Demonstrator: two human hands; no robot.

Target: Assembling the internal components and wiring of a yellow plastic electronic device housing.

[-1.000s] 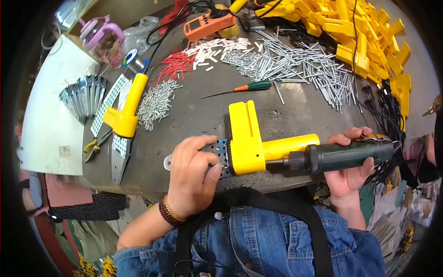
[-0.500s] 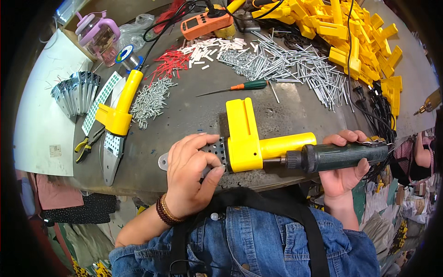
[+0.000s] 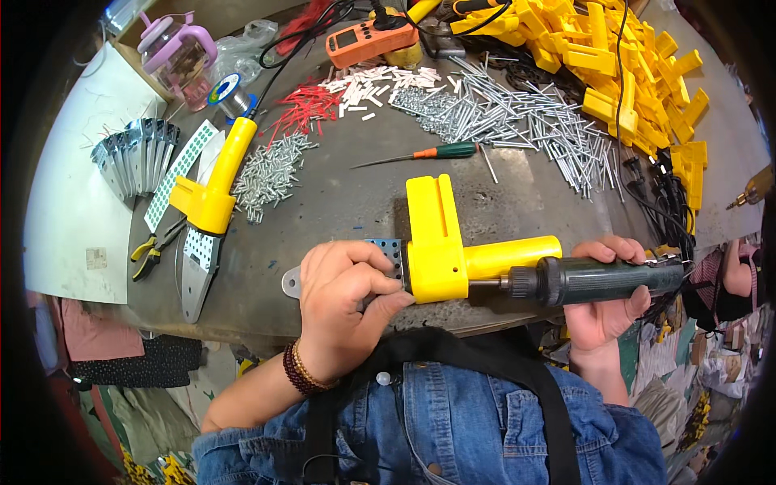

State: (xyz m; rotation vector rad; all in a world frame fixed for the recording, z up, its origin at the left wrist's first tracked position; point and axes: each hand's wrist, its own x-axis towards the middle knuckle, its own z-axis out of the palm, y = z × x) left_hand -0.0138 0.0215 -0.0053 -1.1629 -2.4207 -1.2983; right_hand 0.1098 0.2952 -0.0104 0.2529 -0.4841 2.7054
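Observation:
A yellow plastic housing [image 3: 436, 267] with a round handle lies near the table's front edge, a perforated metal plate [image 3: 386, 249] running out of its left side. My left hand [image 3: 347, 291] is closed around that plate beside the housing, fingers curled and thumb close to the housing's lower corner; the plate's rounded tip shows past the hand. In my right hand [image 3: 602, 303] is a dark green electric screwdriver [image 3: 578, 280], held level. Its thin bit reaches the right side of the housing, just below the yellow handle; the very tip is hidden there.
A second yellow-handled tool [image 3: 212, 202] and pliers [image 3: 149, 255] lie at left. Behind are short screws [image 3: 271, 174], red sleeves [image 3: 311, 109], white sleeves [image 3: 372, 85], long bolts [image 3: 517, 113], a hand screwdriver [image 3: 440, 151], heaped yellow housings [image 3: 606, 56] and black cords [image 3: 659, 194].
The whole view has shifted slightly, so things sit a little farther right. My left thumb and fingers lie closer to the housing's lower edge. The electric screwdriver stays against the housing.

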